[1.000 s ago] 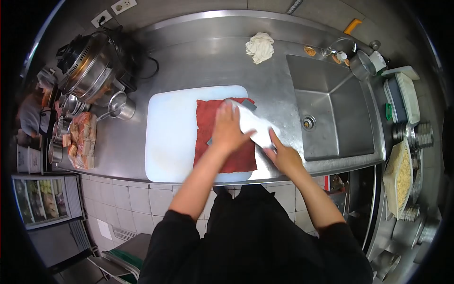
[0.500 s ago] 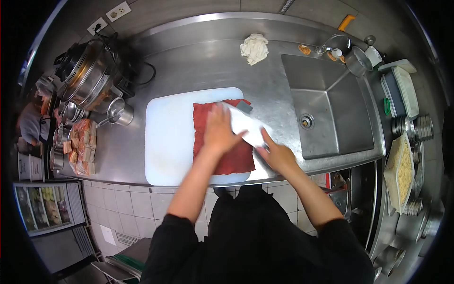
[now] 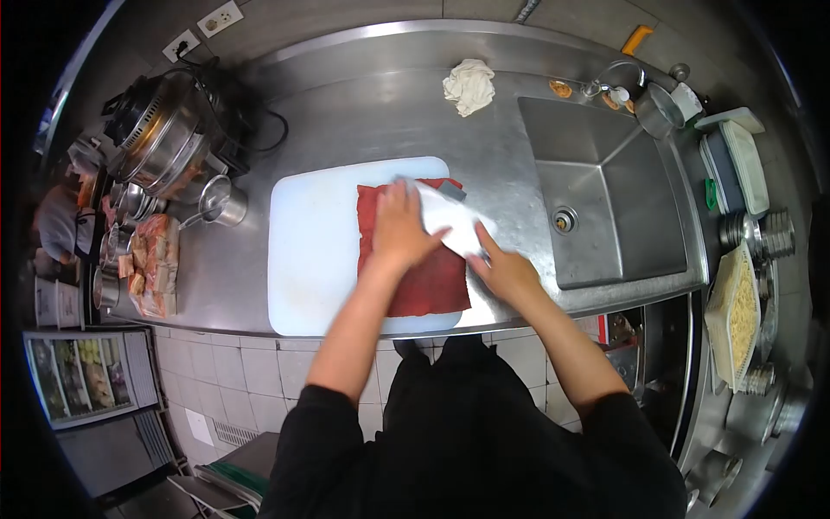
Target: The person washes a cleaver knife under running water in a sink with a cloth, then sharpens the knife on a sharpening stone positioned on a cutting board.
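Pale blade (image 3: 451, 218), gripped by the curled right hand (image 3: 508, 277) beneath the flattened left hand (image 3: 400, 235), now covers slightly more grey block (image 3: 452, 189) near the cutting board's (image 3: 311, 246) far-right corner, suggesting a continuing stroke.

Left hand (image 3: 396, 229) flat, fingers forward, thumb spread inward — right hand (image 3: 508, 275) curled, angled left — forearms (image 3: 347, 337) bare, converging.

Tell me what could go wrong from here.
The left hand lies on the bright flat piece, which looks like a blade; a slip might cause a cut. The grey block, partly under that piece, rests on the red cloth and could shift. The cloth reaches slightly past the right edge of the white board and might slide.
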A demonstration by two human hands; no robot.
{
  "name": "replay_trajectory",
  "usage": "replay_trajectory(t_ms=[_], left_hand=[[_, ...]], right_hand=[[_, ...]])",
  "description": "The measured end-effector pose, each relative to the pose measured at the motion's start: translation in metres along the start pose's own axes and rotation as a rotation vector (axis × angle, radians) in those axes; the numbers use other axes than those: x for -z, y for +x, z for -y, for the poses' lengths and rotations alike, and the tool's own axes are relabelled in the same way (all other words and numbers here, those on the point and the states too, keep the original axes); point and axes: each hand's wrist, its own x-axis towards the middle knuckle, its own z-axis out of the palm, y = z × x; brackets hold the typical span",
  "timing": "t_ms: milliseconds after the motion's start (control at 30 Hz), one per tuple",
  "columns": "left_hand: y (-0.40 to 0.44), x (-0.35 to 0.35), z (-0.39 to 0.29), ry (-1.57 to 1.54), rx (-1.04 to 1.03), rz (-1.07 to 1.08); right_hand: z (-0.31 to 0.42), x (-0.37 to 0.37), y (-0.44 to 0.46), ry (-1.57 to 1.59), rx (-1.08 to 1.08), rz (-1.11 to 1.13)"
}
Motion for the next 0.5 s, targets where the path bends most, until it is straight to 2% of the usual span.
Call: replay_trajectory(t_ms=[100, 167, 267, 333, 400, 500], left_hand=[[0.034, 0.013, 0.037, -0.021, 0.083, 0.065], [0.036, 0.012, 0.037, 0.014, 0.052, 0.040], [-0.018, -0.005, -0.015, 0.074, -0.051, -0.039], [-0.048, -0.004, -0.043, -0.053, -0.089, -0.016], [-0.037, -0.007, -0.027, -0.043, -0.058, -0.012], [0.016, 0.006, 0.022, -0.008, 0.059, 0.011]], right_hand=[[0.040, 0.020, 0.050, 0.015, 0.036, -0.016], [0.024, 0.009, 0.040, 0.005, 0.041, -0.031], [-0.014, 0.000, -0.023, 0.026, -0.022, 0.016], [-0.026, -0.005, -0.043, 0.037, -0.056, 0.050], [-0.026, -0.006, -0.046, 0.040, -0.057, 0.044], [0.012, 0.002, 0.026, -0.012, 0.076, -0.056]])
